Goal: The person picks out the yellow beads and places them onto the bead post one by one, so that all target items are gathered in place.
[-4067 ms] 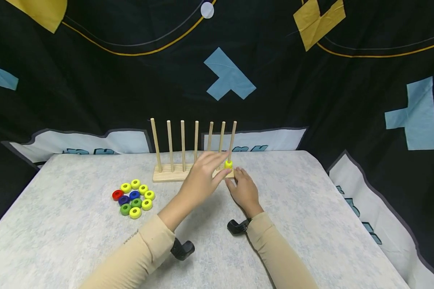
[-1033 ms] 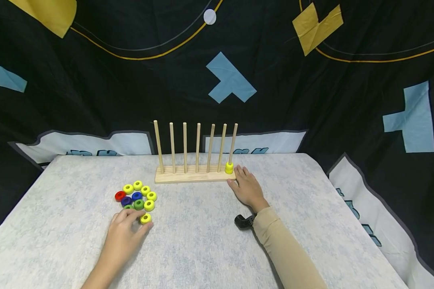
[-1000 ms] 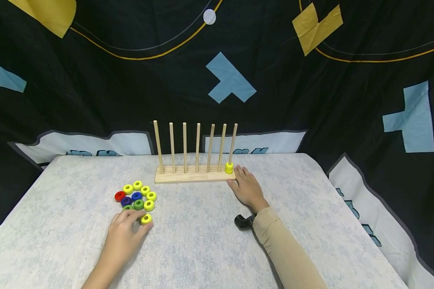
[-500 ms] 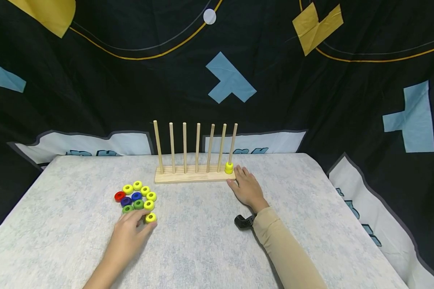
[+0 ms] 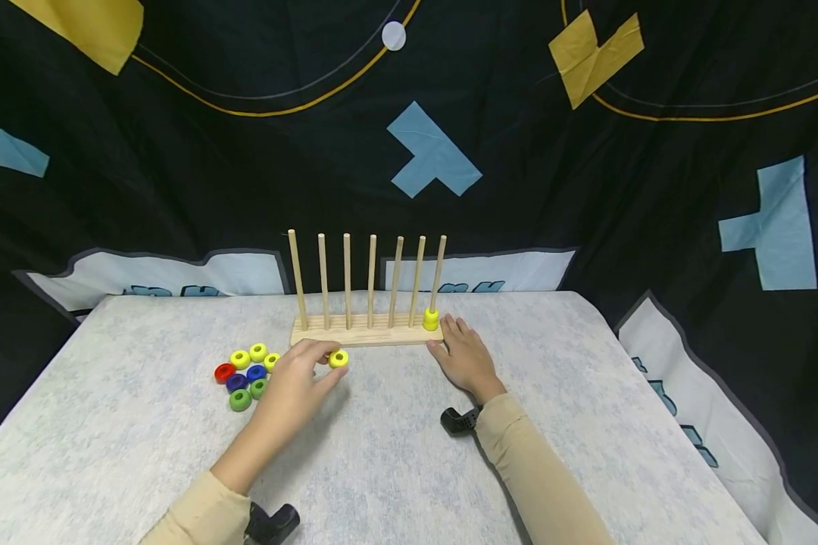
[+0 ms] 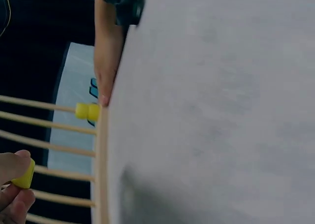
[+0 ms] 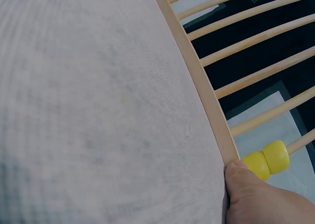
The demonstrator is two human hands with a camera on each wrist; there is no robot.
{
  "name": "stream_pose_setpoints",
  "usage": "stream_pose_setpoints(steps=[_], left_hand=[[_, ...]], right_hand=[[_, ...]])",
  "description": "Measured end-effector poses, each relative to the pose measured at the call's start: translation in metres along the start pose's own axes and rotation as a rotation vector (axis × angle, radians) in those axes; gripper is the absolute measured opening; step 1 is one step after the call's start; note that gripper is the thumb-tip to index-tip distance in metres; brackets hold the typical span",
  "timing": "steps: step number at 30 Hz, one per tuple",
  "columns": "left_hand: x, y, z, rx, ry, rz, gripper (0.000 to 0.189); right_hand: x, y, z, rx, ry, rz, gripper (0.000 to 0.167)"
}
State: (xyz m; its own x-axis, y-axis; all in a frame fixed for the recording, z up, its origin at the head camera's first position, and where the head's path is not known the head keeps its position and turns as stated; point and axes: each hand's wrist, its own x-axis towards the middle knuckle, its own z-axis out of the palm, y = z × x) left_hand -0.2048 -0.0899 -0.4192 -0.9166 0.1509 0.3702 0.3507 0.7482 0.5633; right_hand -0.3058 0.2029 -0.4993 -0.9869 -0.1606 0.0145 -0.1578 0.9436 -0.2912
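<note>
In the head view my left hand pinches a yellow ring bead between thumb and fingers, in front of the wooden peg rack. The left wrist view shows the same yellow bead seen from its side. My right hand rests against the right end of the rack's base, its fingers fairly straight. Its thumb touches the base's front edge in the right wrist view. Two yellow beads are stacked on the rightmost peg; the other pegs are bare.
Left of the rack, loose beads lie clustered on the table: a red bead, green beads, blue beads and yellow beads. My left hand hides part of the cluster. A dark cloth hangs behind the table.
My left hand came back from the rack to the cluster, took hold of its near yellow bead and carried it right and forward towards the rack. The right hand stayed by the rack's end.
</note>
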Motion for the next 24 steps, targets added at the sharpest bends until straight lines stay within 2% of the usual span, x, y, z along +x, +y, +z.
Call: stream_pose_setpoints(steps=[7,15,24], left_hand=[[0.040,0.032,0.007,-0.057,-0.028,0.060,0.035],[0.075,0.054,0.007,-0.060,-0.067,0.100,0.036],[0.112,0.083,0.008,-0.072,-0.031,0.156,0.035]], right_hand=[[0.000,0.001,0.000,0.001,0.016,-0.006,0.072],[-0.001,-0.001,-0.003,0.000,0.011,0.002,0.072],[0.002,0.002,0.001,-0.008,0.008,0.018,0.073]])
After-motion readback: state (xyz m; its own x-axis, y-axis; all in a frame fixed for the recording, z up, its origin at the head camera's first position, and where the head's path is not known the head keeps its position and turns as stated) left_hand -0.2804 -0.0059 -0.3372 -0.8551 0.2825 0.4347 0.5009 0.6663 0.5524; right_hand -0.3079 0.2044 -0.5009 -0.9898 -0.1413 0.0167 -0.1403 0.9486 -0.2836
